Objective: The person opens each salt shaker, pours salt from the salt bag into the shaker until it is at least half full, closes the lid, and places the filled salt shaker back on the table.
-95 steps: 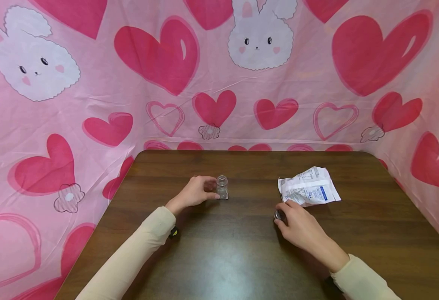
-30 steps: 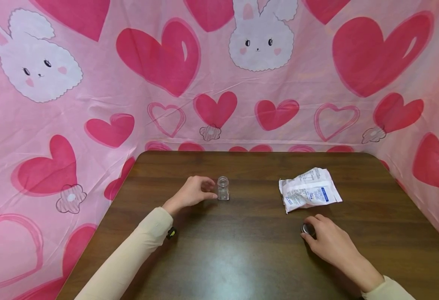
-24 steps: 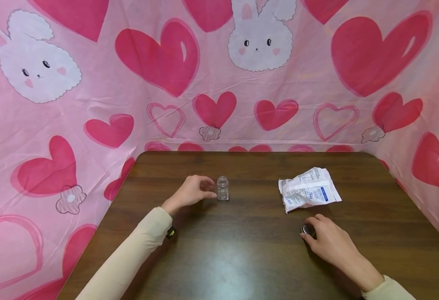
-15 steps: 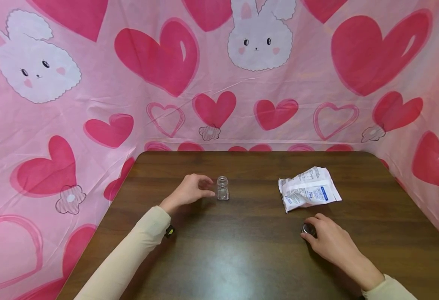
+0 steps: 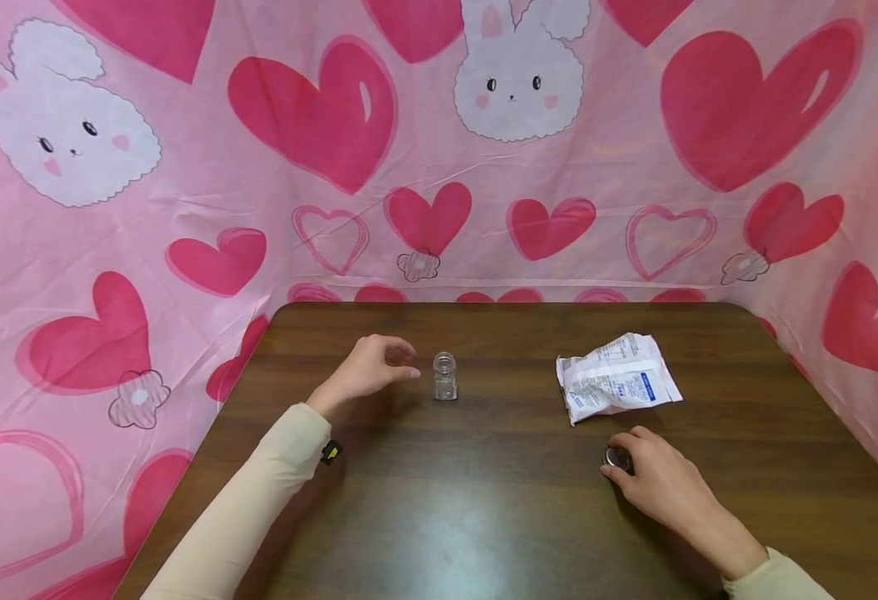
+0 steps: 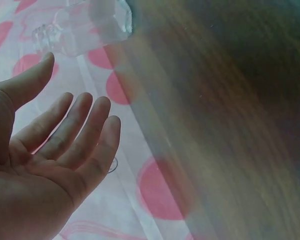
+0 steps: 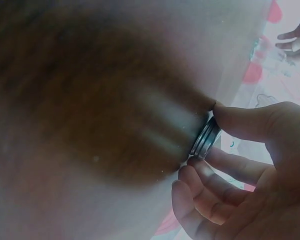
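A small clear glass jar (image 5: 445,383) stands upright and uncapped on the wooden table. To its left, my left hand (image 5: 369,367) hovers apart from it with fingers loosely spread and nothing in them. The left wrist view shows that palm (image 6: 55,170) bare, with the jar (image 6: 92,27) beyond the thumb. My right hand (image 5: 664,479) pinches a metal jar lid (image 5: 618,457) between thumb and fingers, at the table's surface on the right. In the right wrist view the lid (image 7: 205,140) sits on edge between the thumb and fingertips.
A crumpled white packet (image 5: 619,379) with blue print lies behind the right hand. The brown table (image 5: 439,517) ends at a pink cloth (image 5: 439,150) with hearts and rabbits, which hangs along the back and sides.
My left hand has drawn away from the jar, leftward and slightly back. Earlier, the right hand moved right and nearer with the lid, away from the packet; lately it stays still.
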A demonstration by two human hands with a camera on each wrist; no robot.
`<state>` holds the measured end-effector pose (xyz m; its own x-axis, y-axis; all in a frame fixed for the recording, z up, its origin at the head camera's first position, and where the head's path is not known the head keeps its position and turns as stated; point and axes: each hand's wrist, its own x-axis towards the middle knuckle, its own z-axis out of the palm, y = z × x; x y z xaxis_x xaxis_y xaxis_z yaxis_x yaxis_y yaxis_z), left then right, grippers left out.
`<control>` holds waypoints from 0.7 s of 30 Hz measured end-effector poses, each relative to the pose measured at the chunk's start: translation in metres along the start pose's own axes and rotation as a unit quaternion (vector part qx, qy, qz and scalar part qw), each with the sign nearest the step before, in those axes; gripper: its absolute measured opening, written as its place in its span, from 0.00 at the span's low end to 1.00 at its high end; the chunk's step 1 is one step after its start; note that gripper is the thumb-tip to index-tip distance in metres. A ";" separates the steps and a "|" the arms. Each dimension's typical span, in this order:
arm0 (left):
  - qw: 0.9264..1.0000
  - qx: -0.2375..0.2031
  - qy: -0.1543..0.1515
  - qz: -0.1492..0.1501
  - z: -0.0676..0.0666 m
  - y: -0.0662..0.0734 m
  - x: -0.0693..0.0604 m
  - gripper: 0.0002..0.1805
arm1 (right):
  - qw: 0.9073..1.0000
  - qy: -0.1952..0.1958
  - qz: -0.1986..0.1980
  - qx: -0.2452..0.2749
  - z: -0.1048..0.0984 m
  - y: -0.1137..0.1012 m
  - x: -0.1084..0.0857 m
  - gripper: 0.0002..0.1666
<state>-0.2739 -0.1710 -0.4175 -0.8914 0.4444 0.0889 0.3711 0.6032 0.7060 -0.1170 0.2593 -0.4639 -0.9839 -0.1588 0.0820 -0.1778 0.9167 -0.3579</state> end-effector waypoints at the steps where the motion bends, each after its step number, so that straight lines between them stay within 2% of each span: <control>1: 1.000 0.000 0.002 -0.002 -0.002 0.001 0.000 0.20 | 1.000 0.000 0.000 0.001 0.000 0.000 0.000 0.20; 14: 1.000 -0.001 0.010 -0.002 -0.008 0.007 0.000 0.19 | 1.000 0.006 -0.001 0.005 -0.002 0.001 0.001 0.22; 21: 1.000 -0.006 0.022 0.009 -0.008 0.013 -0.002 0.16 | 0.999 0.020 0.031 0.029 -0.015 0.012 0.005 0.29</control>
<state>-0.2698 -0.1697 -0.4031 -0.8957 0.4244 0.1325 0.3839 0.5878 0.7121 -0.1239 0.2750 -0.4539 -0.9917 -0.0869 0.0944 -0.1186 0.9013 -0.4166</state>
